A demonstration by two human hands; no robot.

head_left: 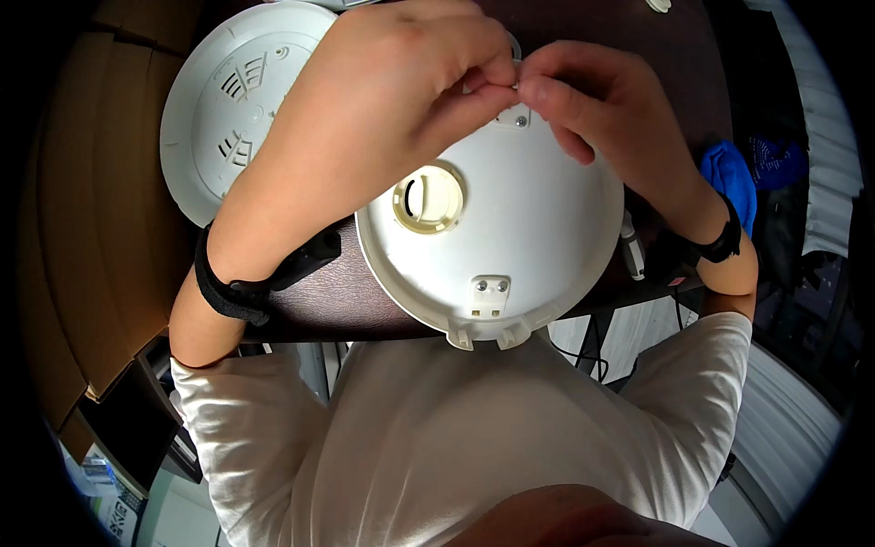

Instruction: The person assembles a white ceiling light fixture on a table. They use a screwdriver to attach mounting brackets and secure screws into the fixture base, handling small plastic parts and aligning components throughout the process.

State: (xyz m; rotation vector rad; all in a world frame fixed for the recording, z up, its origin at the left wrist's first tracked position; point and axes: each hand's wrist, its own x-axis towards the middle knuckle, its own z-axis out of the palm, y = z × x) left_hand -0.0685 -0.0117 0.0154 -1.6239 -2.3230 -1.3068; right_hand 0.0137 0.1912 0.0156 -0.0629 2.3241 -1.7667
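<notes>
A round white plastic housing [538, 219] lies in front of me, its near rim with two tabs hanging over the table edge. A cream round fitting [430, 199] with a raised bar sits left of its middle. Near the front, a small plate [490, 296] shows two screws; at the far side, a similar plate [519, 117] has one visible screw. Above that far plate, my left hand [401, 77] and my right hand [597, 87] meet with fingertips pinched together. Whatever they hold there is tiny and mostly hidden by the fingers.
Behind my left arm lies a white slotted round cover [196, 118] on the dark brown table [319, 305]. Cardboard boxes [118, 182] stand along the left. Right of the housing are a grey-and-white stick-shaped object [632, 248] and a blue cloth [729, 178].
</notes>
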